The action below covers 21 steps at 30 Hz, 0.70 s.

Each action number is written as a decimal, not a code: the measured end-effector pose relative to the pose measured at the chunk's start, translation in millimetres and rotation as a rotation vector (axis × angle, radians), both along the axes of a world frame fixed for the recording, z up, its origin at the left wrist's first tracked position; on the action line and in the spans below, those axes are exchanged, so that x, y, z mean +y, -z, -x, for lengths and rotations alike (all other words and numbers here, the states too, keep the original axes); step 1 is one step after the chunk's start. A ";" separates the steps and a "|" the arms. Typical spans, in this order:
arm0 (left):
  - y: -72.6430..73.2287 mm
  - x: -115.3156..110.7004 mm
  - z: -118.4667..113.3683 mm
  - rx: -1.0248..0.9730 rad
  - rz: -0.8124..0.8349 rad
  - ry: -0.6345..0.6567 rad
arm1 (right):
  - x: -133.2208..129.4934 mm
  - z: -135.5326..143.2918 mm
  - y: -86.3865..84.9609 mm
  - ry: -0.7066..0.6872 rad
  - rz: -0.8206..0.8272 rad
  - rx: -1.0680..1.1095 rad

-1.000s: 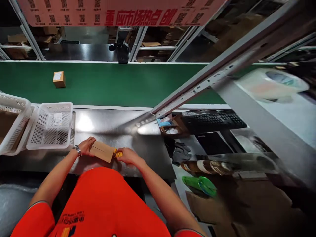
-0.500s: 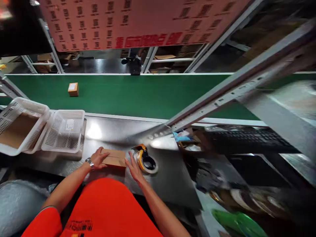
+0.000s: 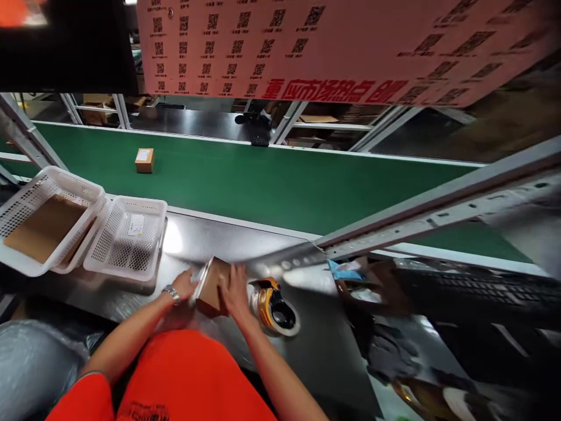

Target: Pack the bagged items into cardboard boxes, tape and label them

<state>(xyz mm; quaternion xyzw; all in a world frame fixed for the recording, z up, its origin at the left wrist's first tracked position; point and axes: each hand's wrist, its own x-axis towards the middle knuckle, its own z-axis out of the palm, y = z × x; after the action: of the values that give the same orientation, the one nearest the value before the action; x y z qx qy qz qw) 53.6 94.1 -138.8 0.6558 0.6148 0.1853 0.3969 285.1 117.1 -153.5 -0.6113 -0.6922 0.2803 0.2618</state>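
A brown cardboard box (image 3: 215, 287) stands tilted on the metal table (image 3: 315, 339), between my two hands. My left hand (image 3: 184, 285) is at its left side, fingers blurred against the pale edge of the box. My right hand (image 3: 235, 292) lies on its right side, with the fingers pointing up and pressed to the cardboard. Just right of my right hand is a yellow and black tape dispenser (image 3: 268, 304) with a roll of tape.
White perforated baskets (image 3: 158, 242) stand at the left, one with flat cardboard (image 3: 46, 228) in it. A small labelled box (image 3: 144, 161) sits on the green belt (image 3: 245, 184) behind. A metal post (image 3: 438, 219) slants at the right, near a keyboard (image 3: 495, 292).
The box between my hands has been turned from lying lengthwise to a steeper, tilted position. My right hand has moved onto its side. The whole view has shifted a little.
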 end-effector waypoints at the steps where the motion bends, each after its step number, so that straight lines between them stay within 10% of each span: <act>1: -5.5 7.2 19.6 -0.007 -0.001 -0.061 | -8.5 8.8 7.3 -0.011 0.028 -0.059; 10: -21.8 86.9 214.4 0.242 -0.035 -0.617 | -31.0 30.8 51.3 0.046 0.013 -0.373; 21: 25.5 134.1 238.4 0.527 -0.029 -0.569 | -21.2 17.6 44.3 -0.029 0.093 -0.454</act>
<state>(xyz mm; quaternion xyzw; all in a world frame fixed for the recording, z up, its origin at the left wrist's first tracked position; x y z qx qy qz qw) -184.8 228.2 -164.3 0.4898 0.8503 0.1218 0.1491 267.5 95.8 -197.9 -0.6600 -0.7285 0.1708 0.0669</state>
